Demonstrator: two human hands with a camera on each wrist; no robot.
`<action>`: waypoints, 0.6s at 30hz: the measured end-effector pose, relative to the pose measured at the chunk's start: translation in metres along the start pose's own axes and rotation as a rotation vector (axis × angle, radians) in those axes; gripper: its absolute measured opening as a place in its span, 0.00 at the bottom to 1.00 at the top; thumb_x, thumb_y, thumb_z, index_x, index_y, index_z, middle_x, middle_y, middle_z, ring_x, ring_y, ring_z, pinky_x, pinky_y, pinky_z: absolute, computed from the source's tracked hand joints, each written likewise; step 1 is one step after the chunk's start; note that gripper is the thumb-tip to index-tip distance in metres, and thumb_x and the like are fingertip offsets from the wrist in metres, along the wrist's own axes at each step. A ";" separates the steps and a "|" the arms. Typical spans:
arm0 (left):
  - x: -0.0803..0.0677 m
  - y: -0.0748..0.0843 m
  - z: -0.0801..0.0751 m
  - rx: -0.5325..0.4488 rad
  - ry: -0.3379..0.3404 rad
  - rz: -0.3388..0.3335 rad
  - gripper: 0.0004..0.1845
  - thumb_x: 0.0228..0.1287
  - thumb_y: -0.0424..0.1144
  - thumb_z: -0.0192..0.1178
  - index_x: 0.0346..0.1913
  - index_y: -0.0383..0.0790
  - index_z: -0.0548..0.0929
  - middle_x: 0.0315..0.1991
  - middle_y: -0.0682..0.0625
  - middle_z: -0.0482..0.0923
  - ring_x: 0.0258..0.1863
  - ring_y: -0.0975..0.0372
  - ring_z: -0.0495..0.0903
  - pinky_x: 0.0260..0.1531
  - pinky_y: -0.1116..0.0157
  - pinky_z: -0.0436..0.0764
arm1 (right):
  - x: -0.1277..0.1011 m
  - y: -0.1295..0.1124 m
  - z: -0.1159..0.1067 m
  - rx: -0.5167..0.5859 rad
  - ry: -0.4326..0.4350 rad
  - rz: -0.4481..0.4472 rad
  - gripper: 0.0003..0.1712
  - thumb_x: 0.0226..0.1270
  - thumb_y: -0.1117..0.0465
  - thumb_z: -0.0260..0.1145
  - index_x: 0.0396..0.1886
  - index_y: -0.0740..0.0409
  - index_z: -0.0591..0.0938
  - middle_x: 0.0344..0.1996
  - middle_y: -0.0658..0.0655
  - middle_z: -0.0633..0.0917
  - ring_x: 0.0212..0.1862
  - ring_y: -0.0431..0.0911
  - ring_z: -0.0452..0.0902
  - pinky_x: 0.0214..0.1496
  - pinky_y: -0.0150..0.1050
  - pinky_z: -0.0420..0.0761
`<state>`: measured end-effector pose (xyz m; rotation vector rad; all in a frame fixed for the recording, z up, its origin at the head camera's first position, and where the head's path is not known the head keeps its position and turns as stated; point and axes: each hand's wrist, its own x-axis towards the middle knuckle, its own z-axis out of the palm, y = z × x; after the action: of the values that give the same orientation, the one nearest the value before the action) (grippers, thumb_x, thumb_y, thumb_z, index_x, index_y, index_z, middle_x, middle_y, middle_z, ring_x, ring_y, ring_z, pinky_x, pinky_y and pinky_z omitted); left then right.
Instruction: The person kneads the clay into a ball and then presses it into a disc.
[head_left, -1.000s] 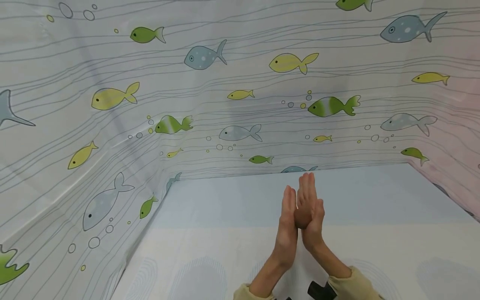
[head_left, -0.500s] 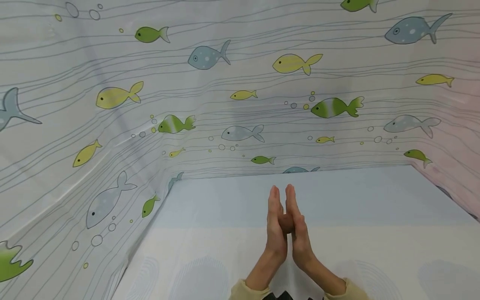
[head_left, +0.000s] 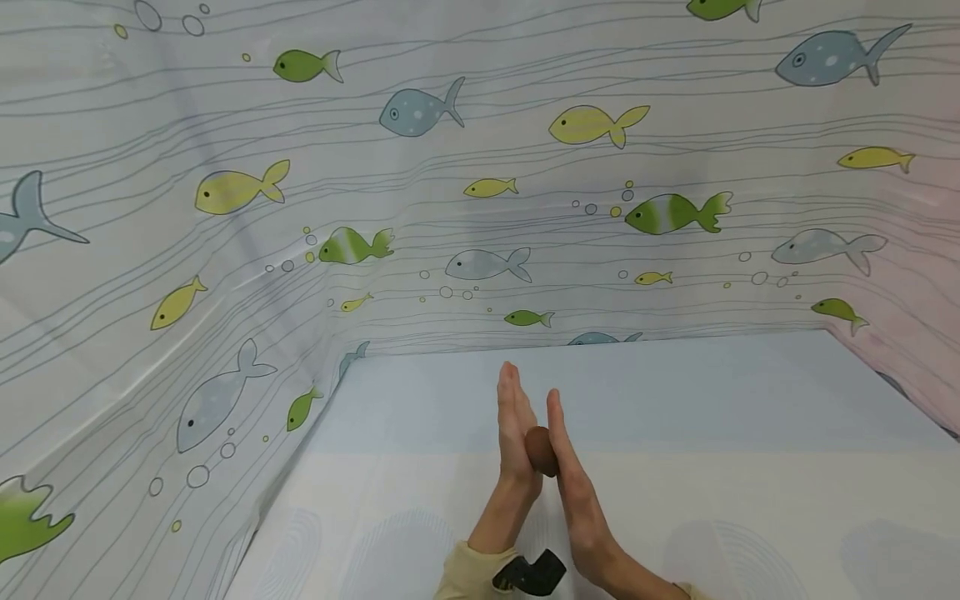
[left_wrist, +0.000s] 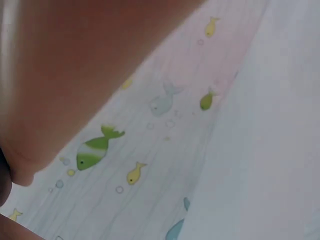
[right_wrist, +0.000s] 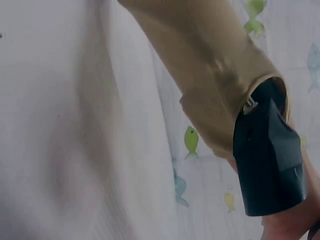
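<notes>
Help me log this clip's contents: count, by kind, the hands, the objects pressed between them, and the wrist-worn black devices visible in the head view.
Hands: 2, the left hand and right hand, palms flat
Brown ball pressed between them: 1
Black wrist device: 1
Total: 4

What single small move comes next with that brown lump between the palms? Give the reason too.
Probably slide the right hand forward against the left hand, rolling the brown lump. Both palms stand flat with straight fingers pressing it above the table, and the left fingertips sit ahead of the right.
</notes>
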<state>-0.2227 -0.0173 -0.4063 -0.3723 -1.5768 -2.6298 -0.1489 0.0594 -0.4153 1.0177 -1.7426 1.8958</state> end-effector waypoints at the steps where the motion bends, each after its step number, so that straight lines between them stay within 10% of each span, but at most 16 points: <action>1: 0.001 0.001 0.000 -0.010 0.002 0.010 0.37 0.78 0.58 0.29 0.80 0.46 0.34 0.80 0.53 0.30 0.78 0.58 0.26 0.75 0.50 0.30 | 0.000 -0.001 0.001 0.003 0.002 0.003 0.33 0.80 0.54 0.19 0.79 0.62 0.35 0.80 0.58 0.37 0.78 0.42 0.38 0.73 0.25 0.43; 10: 0.000 0.005 0.005 -0.038 -0.046 0.068 0.36 0.78 0.56 0.27 0.80 0.45 0.33 0.80 0.51 0.26 0.78 0.56 0.23 0.74 0.48 0.28 | 0.005 -0.009 0.003 0.072 0.045 -0.036 0.31 0.81 0.60 0.22 0.78 0.66 0.36 0.74 0.57 0.56 0.72 0.39 0.50 0.72 0.26 0.47; 18: -0.009 -0.010 0.013 -0.040 -0.107 0.014 0.35 0.78 0.57 0.28 0.80 0.45 0.38 0.81 0.50 0.33 0.79 0.56 0.30 0.75 0.52 0.33 | 0.006 -0.003 -0.010 0.196 0.108 0.051 0.31 0.81 0.59 0.21 0.78 0.64 0.33 0.80 0.56 0.36 0.79 0.35 0.34 0.73 0.23 0.43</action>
<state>-0.2138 -0.0023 -0.4110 -0.5327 -1.5461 -2.6762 -0.1538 0.0680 -0.4088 0.9253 -1.5603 2.1460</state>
